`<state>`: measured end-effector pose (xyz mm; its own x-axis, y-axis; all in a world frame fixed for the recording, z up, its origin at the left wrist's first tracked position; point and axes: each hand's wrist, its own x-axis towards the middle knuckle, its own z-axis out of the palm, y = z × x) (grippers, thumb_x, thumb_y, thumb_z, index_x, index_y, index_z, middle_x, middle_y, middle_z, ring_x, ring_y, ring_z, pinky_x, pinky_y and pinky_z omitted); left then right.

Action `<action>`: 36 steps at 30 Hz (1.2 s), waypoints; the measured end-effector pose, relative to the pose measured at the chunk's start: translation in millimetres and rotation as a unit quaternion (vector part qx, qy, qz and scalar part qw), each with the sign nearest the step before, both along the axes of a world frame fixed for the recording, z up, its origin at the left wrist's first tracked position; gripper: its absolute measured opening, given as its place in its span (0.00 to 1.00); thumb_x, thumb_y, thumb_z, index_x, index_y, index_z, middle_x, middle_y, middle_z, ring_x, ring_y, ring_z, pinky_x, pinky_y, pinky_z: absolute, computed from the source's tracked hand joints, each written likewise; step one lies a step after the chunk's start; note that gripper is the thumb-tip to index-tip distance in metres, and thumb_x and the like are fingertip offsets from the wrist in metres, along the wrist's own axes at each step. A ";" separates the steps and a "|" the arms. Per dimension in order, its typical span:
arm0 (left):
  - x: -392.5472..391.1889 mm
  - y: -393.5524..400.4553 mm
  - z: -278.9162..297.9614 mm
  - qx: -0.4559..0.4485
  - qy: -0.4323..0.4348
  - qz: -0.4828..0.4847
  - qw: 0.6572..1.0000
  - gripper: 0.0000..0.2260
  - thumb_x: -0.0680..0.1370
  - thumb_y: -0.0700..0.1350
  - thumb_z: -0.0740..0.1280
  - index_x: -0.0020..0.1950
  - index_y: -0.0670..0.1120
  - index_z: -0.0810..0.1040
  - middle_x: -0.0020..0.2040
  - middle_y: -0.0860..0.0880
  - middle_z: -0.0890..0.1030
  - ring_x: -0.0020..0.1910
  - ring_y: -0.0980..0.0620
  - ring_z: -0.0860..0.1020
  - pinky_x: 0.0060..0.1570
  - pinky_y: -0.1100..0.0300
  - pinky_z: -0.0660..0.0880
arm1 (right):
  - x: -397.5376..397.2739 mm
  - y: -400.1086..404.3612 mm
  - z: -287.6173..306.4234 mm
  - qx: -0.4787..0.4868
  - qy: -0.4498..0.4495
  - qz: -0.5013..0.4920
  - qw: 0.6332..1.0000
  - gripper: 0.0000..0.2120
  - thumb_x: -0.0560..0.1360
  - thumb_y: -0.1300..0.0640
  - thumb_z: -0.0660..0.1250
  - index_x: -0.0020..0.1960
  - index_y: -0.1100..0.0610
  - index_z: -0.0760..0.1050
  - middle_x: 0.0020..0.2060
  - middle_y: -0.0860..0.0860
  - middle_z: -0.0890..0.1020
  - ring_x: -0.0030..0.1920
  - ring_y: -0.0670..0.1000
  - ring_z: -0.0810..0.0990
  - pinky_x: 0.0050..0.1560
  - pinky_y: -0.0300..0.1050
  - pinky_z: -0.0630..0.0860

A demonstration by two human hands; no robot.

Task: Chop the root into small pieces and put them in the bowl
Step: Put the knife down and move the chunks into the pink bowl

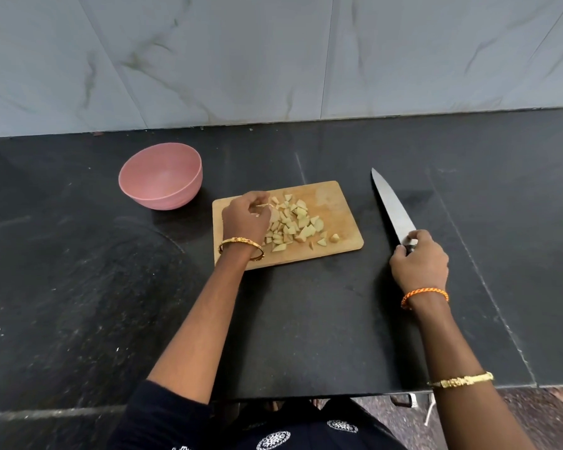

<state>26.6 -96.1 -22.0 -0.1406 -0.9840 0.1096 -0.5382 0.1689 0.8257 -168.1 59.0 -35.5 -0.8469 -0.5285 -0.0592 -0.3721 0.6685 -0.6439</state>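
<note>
Pink bowl (pixel 160 177) beside board (pixel 338 203), empty

I see a pink bowl (pixel 160 177), pale yellow root pieces (pixel 293 224) on a tan wooden board (pixel 335 206), a speckled black counter (pixel 78 271), and a grey-veined white marble wall (pixel 273 53).

Left hand (pixel 246 219) rests on root pieces (pixel 293 224); right hand (pixel 418 259) holds knife (pixel 392 206).
</note>
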 end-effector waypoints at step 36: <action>14.2 -8.9 4.4 0.138 -0.309 -0.185 0.922 0.49 0.56 0.56 0.81 0.70 0.44 0.61 0.67 0.45 0.60 0.66 0.45 0.63 0.66 0.54 0.65 | 58.4 -89.1 20.7 0.123 -0.036 0.314 0.941 0.28 0.68 0.56 0.76 0.62 0.62 0.68 0.63 0.60 0.67 0.49 0.54 0.72 0.51 0.40 0.67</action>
<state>40.9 -104.9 -17.5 -0.4241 -0.8343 -0.3523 -0.8686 0.2646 0.4190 -109.6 -30.0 -14.8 -0.3623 -0.8857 -0.2903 -0.7046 0.4641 -0.5367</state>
